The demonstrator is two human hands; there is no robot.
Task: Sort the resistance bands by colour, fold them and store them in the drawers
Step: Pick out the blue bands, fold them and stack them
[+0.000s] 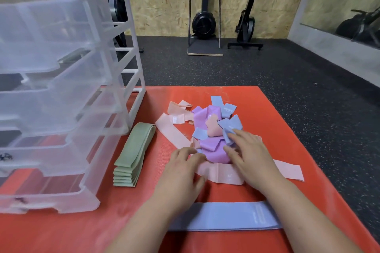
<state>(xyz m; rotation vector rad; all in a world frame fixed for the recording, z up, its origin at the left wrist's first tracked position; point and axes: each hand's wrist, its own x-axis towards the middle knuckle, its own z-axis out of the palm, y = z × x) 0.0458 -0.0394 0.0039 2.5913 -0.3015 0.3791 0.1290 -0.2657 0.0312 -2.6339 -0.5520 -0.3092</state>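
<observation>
A mixed heap of pink, purple and blue resistance bands (209, 129) lies in the middle of the red mat (277, 129). My right hand (248, 154) rests on the heap's near right side and pinches a blue band (229, 136) between thumb and fingers. My left hand (183, 168) lies flat at the heap's near left edge, fingers spread over a pink band (224, 174). A stack of folded green bands (133, 154) lies left of the heap. One flat blue band (226, 216) lies under my forearms. The clear plastic drawer unit (61, 88) stands at the left with its drawers pulled partly out.
The mat's far edge meets a dark speckled floor (267, 63). Black exercise machines (204, 20) stand against the wooden back wall. A mirror (349, 6) runs along the right wall. A long pink band (290, 170) trails to the right of the heap.
</observation>
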